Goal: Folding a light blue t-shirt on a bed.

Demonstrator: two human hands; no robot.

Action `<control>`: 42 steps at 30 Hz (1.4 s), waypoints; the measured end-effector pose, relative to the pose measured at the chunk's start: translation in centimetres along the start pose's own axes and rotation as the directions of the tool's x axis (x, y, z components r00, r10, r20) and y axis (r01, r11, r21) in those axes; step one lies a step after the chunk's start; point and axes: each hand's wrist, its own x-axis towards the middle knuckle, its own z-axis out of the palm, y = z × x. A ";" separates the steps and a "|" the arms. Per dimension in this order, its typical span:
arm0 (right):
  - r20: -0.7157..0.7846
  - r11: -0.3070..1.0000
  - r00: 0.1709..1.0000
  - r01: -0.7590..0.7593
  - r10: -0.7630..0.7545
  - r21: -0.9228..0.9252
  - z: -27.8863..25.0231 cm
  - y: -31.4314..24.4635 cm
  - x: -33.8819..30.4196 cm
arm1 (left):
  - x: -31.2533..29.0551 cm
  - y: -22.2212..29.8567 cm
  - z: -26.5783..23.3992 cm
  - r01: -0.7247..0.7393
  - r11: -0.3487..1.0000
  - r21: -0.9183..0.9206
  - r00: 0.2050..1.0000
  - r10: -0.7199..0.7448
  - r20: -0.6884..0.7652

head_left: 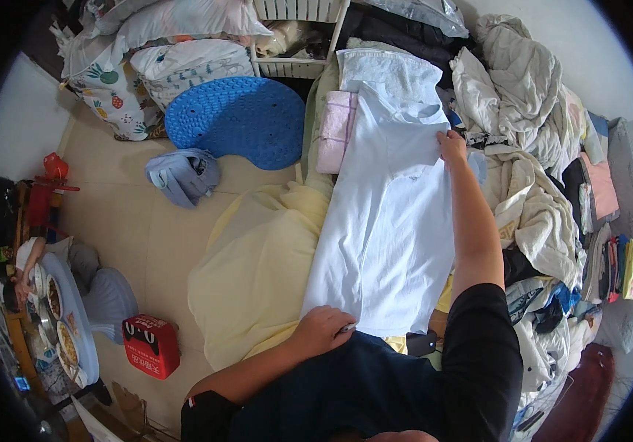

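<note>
A white T-shirt lies stretched out lengthwise in front of me, its neckline at the far end and its hem close to my body. At the shirt's far right edge, by the shoulder, my right hand is closed on the fabric. My left hand is closed at the near left corner of the hem; a small dark thing shows at its fingertips, too small to name. Beyond the T-shirt lies a white towel, and a folded pink towel sits along its left side.
Yellow cloth drapes down on the left. A blue bumpy board and a bundled blue garment are on the floor side. Heaped clothes and bedding crowd the right. At far left, a person's arm is by a table with dishes.
</note>
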 end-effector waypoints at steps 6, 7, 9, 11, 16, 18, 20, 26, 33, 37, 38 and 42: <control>-0.031 0.996 0.999 0.040 -0.037 0.080 -0.5 0.1 1.2 | 2.0 1.3 0.9 0.186 0.968 -0.168 0.974 -0.159 0.160; -0.025 0.997 0.998 0.057 -0.056 0.043 -0.7 0.2 1.2 | 2.2 1.5 0.8 0.221 0.961 -0.164 0.963 -0.189 0.192; -0.017 0.997 0.997 0.073 -0.073 0.007 -0.8 0.3 1.3 | 2.6 1.8 0.9 0.259 0.953 -0.159 0.949 -0.221 0.224; -0.001 0.998 0.998 0.063 -0.063 0.005 -1.1 0.5 1.3 | 2.9 1.9 1.0 0.281 0.950 -0.137 0.928 -0.232 0.293; -0.028 0.994 0.995 0.099 -0.100 -0.036 -2.1 2.2 1.9 | 4.0 2.8 1.2 0.317 0.937 -0.150 0.897 -0.244 0.368; -0.013 0.995 0.996 0.092 -0.093 -0.037 -1.1 2.1 1.6 | 4.1 2.6 1.4 0.336 0.929 -0.153 0.894 -0.263 0.364; -0.037 0.992 0.995 0.090 -0.093 -0.086 -1.5 3.1 2.0 | 4.2 2.4 1.9 0.327 0.933 -0.152 0.890 -0.250 0.381; -0.098 0.993 0.992 0.071 -0.081 -0.099 -2.4 5.6 3.0 | 3.6 1.9 3.0 0.287 0.948 -0.134 0.886 -0.210 0.414; -0.157 0.976 0.982 0.074 -0.108 -0.206 -4.6 7.3 2.9 | 4.0 1.7 3.1 0.295 0.953 -0.063 0.825 -0.221 0.519; -0.161 0.834 0.986 -0.117 0.035 -0.539 -4.0 6.8 1.1 | 5.2 2.5 1.4 0.316 0.946 -0.066 0.728 -0.197 0.656; -0.183 0.779 0.982 -0.148 0.043 -0.610 -4.5 7.2 1.3 | 5.8 2.7 1.0 0.369 0.926 -0.079 0.665 -0.204 0.719; -0.462 0.720 0.870 -0.209 -0.172 -0.662 -0.1 4.5 -2.0 | 5.9 0.9 -0.3 0.481 0.855 -0.196 0.716 -0.254 0.651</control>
